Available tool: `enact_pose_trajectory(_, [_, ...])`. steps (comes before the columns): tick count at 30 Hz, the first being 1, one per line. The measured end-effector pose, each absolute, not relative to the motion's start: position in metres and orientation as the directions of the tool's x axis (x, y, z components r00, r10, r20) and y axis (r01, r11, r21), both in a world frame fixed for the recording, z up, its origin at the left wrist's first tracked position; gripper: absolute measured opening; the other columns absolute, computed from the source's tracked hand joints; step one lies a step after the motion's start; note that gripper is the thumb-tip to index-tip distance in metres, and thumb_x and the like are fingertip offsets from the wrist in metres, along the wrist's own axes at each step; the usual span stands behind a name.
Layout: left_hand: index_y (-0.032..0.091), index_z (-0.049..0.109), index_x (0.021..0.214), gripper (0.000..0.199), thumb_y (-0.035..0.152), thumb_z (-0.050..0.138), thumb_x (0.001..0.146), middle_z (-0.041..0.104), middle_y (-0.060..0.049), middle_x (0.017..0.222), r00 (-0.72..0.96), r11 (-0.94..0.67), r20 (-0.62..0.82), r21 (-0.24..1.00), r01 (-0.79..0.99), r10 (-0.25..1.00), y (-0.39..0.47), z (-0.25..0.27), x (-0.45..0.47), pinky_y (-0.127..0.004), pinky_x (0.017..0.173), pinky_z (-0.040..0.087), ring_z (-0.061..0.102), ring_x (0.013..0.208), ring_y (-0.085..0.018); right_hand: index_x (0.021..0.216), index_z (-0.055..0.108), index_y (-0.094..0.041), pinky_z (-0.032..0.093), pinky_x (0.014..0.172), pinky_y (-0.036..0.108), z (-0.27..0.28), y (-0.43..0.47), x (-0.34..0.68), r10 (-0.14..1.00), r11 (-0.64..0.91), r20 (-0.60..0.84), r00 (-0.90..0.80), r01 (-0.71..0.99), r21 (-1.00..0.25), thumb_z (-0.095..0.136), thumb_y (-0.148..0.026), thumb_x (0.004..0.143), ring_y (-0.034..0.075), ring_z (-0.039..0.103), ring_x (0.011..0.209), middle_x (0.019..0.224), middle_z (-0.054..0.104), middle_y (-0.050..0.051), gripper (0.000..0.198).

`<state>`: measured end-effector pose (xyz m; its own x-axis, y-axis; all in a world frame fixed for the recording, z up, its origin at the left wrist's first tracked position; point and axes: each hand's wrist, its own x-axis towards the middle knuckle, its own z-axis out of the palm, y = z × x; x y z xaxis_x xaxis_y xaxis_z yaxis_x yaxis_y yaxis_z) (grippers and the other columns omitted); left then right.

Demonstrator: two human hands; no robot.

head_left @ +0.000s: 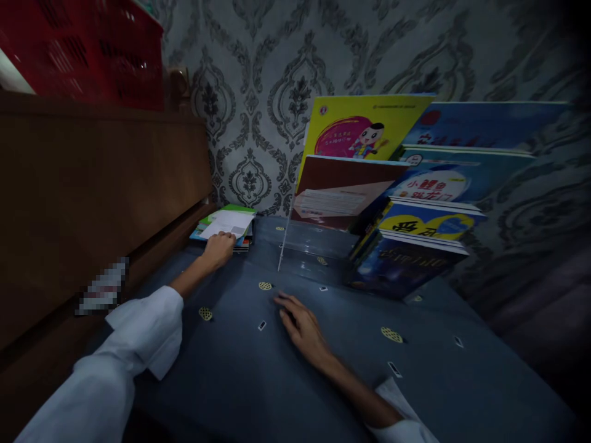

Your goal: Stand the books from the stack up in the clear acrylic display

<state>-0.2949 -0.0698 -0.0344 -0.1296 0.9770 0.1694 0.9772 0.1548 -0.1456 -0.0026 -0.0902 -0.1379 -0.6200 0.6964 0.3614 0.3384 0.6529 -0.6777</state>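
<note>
At far-left corner of the surface (323, 381), left hand (219, 249) rests curled on the top sheet of a flat book stack (228, 224). Right hand (300, 323) lies spread, palm down, mid-surface, holding nothing. Upright books (406, 203) lean in a clear stand (300, 246) beyond.

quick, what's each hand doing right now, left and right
Left hand: fingers curled on the stack of books; whether it has a grip cannot be told.
Right hand: open, flat on the blue cloth, holding nothing.

A home room is suggested by damask wallpaper (277, 92) and a dark wooden headboard (92, 184). Children's books (415, 203) (brightly covered) are stood in a rack.
</note>
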Motion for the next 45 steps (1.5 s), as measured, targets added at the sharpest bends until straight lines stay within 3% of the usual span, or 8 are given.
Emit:
enact_pose_trajectory(7, [0.009, 0.066, 0.111, 0.032, 0.006, 0.044, 0.088, 0.068, -0.022, 0.110, 0.045, -0.044, -0.001, -0.177, 0.983, 0.999, -0.145, -0.059, -0.241, -0.041, 0.086, 0.050, 0.062, 0.109, -0.032, 0.124, 0.067, -0.020, 0.048, 0.105, 0.054, -0.139, -0.095, -0.008, 0.691, 0.659, 0.376, -0.618, 0.322, -0.680, 0.045, -0.030, 0.096, 0.029, 0.058, 0.128, 0.136, 0.063, 0.014, 0.037])
enact_pose_trajectory(11, [0.011, 0.066, 0.109, 0.029, 0.007, 0.045, 0.090, 0.069, -0.020, 0.103, 0.164, -0.176, -0.106, -0.115, 0.978, 0.981, -0.188, -0.073, -0.198, -0.038, 0.072, 0.053, 0.067, 0.096, -0.030, 0.124, 0.067, -0.022, 0.048, 0.106, 0.052, -0.137, -0.100, -0.012, 0.668, 0.679, 0.407, -0.623, 0.287, -0.676, 0.046, -0.028, 0.096, 0.028, 0.059, 0.126, 0.135, 0.063, 0.013, 0.036])
enact_pose_trajectory(18, [0.014, 0.066, 0.098, 0.030, 0.035, 0.045, 0.102, 0.071, -0.011, 0.098, 0.404, -0.405, 0.054, 0.004, 0.914, 0.913, -0.235, -0.079, -0.159, -0.037, 0.074, 0.056, 0.068, 0.097, -0.026, 0.126, 0.066, -0.023, 0.046, 0.108, 0.051, -0.139, -0.107, -0.017, 0.609, 0.723, 0.441, -0.659, 0.234, -0.650, 0.046, -0.025, 0.097, 0.025, 0.058, 0.127, 0.135, 0.064, 0.012, 0.035])
enact_pose_trajectory(24, [0.013, 0.063, 0.111, 0.023, 0.021, 0.043, 0.101, 0.070, -0.012, 0.116, 0.227, -0.228, 0.038, 0.028, 0.973, 0.973, -0.202, -0.073, -0.205, -0.036, 0.089, 0.054, 0.066, 0.111, -0.025, 0.129, 0.063, -0.019, 0.046, 0.111, 0.051, -0.146, -0.110, -0.022, 0.535, 0.791, 0.451, -0.714, 0.237, -0.564, 0.043, -0.023, 0.098, 0.025, 0.055, 0.131, 0.133, 0.065, 0.013, 0.037])
enact_pose_trajectory(27, [0.014, 0.055, 0.128, 0.031, 0.020, 0.045, 0.100, 0.057, -0.015, 0.140, 0.100, -0.100, 0.032, 0.004, 0.995, 0.995, -0.181, -0.081, -0.229, -0.041, 0.101, 0.048, 0.056, 0.129, -0.027, 0.133, 0.059, -0.019, 0.046, 0.111, 0.050, -0.151, -0.110, -0.031, 0.471, 0.844, 0.467, -0.748, 0.229, -0.485, 0.042, -0.023, 0.099, 0.024, 0.053, 0.133, 0.136, 0.062, 0.014, 0.038])
enact_pose_trajectory(31, [0.014, 0.049, 0.139, 0.040, 0.025, 0.043, 0.100, 0.047, -0.016, 0.151, 0.020, -0.021, 0.062, 0.027, 0.999, 0.998, -0.170, -0.099, -0.242, -0.046, 0.110, 0.041, 0.045, 0.140, -0.027, 0.136, 0.056, -0.018, 0.044, 0.113, 0.048, -0.154, -0.107, -0.054, 0.400, 0.893, 0.472, -0.786, 0.219, -0.393, 0.039, -0.023, 0.100, 0.024, 0.050, 0.136, 0.139, 0.060, 0.014, 0.040])
enact_pose_trajectory(37, [0.013, 0.046, 0.143, 0.046, 0.027, 0.038, 0.100, 0.045, -0.016, 0.152, 0.044, -0.052, 0.150, 0.053, 0.997, 0.988, -0.170, -0.118, -0.250, -0.046, 0.111, 0.040, 0.042, 0.143, -0.025, 0.142, 0.048, -0.004, 0.034, 0.119, 0.047, -0.140, -0.100, -0.088, 0.446, 0.873, 0.289, -0.847, 0.340, -0.349, 0.037, -0.021, 0.099, 0.026, 0.041, 0.143, 0.147, 0.051, 0.022, 0.047])
enact_pose_trajectory(45, [0.013, 0.046, 0.143, 0.047, 0.028, 0.037, 0.099, 0.046, -0.015, 0.152, 0.060, -0.063, 0.166, 0.013, 0.998, 0.984, -0.169, -0.121, -0.252, -0.043, 0.113, 0.038, 0.040, 0.143, -0.024, 0.145, 0.045, -0.004, 0.027, 0.121, 0.046, -0.134, -0.087, -0.068, 0.601, 0.786, 0.161, -0.783, 0.541, -0.300, 0.040, -0.032, 0.100, 0.027, 0.033, 0.147, 0.153, 0.042, 0.021, 0.053])
